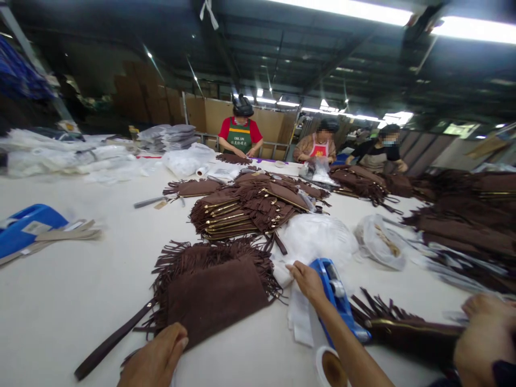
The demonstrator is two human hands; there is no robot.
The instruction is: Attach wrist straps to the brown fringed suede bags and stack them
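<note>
A dark brown fringed clutch bag (217, 295) lies in front of me, fringe spread along its far side and wrist strap (116, 338) stretched to the left. My left hand (155, 357) is at its near left corner, thumb and fingers pressed together on the edge. To the right of the bag, my right hand (308, 282) pinches the edge of thin white wrapping (316, 236), which looks like soft plastic or tissue. Beside that hand stands a blue tape dispenser (334, 295). Brown clutch bags with gold zippers (237, 207) are piled just beyond.
A tape roll (332, 368) is at the near edge. At right, another person's hand (484, 333) is by a brown bag (415, 333). A second blue dispenser (32, 228) sits left, and a clear plastic bag (381, 242) right. Several co-workers are across the table.
</note>
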